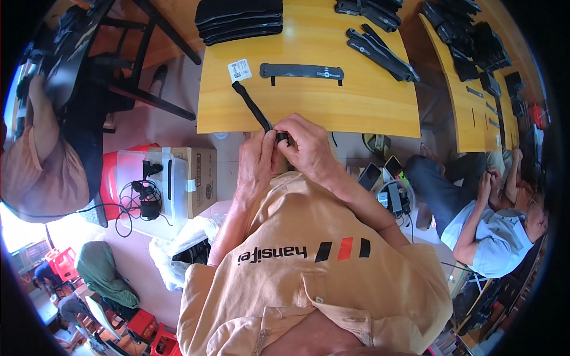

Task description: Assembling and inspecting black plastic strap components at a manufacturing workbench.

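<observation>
A narrow black fabric strap is pinched between my two hands just off the near edge of the table. Its free end points up and left over the tabletop. My left hand grips the lower part with thumb and fingertips. Close beside it, my right hand is closed on the same strap's bunched end, which is partly hidden by the fingers. Beyond the hands a flat dark grey band with a round light mark lies across the table. A small white printed label sits at that band's left end.
The yellow table carries a stack of black pieces at back left and dark bands at back right. A cardboard box and clear plastic bin stand at left. People sit on both sides.
</observation>
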Action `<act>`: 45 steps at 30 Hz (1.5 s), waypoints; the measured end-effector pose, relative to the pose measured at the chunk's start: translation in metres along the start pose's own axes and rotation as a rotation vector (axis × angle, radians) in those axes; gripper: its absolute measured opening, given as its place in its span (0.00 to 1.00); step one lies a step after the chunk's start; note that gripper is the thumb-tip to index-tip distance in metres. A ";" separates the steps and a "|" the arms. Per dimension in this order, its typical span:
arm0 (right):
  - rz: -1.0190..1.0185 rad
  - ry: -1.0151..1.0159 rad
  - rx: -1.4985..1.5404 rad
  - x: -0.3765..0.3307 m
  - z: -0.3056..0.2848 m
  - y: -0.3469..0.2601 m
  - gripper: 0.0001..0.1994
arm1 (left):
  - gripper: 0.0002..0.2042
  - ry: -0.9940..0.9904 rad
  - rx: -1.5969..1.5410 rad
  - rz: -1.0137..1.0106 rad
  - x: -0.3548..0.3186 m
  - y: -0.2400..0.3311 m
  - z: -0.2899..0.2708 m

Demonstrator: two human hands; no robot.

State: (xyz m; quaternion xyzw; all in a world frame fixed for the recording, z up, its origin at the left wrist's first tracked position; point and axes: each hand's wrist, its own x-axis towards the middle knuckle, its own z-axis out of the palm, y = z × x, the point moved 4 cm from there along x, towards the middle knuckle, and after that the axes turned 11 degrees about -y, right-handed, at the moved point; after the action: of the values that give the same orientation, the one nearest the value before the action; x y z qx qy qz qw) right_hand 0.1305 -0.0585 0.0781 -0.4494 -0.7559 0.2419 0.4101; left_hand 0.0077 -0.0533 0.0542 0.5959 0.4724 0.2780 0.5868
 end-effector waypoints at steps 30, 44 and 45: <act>-0.014 -0.460 0.228 0.036 -0.012 -0.006 0.06 | 0.16 -0.015 -0.314 -0.064 -0.012 0.012 -0.023; -0.232 -0.801 0.150 0.033 -0.018 -0.043 0.06 | 0.16 -0.247 0.025 -0.115 -0.046 0.047 -0.035; -0.258 -0.799 0.163 0.032 -0.019 -0.044 0.07 | 0.16 -0.252 0.026 -0.115 -0.046 0.047 -0.036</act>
State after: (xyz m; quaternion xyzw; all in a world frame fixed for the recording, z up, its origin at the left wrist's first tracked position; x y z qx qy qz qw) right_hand 0.1167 -0.0513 0.1340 -0.1883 -0.8839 0.4024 0.1462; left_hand -0.0315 -0.0725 0.1156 0.6057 0.4319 0.1609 0.6486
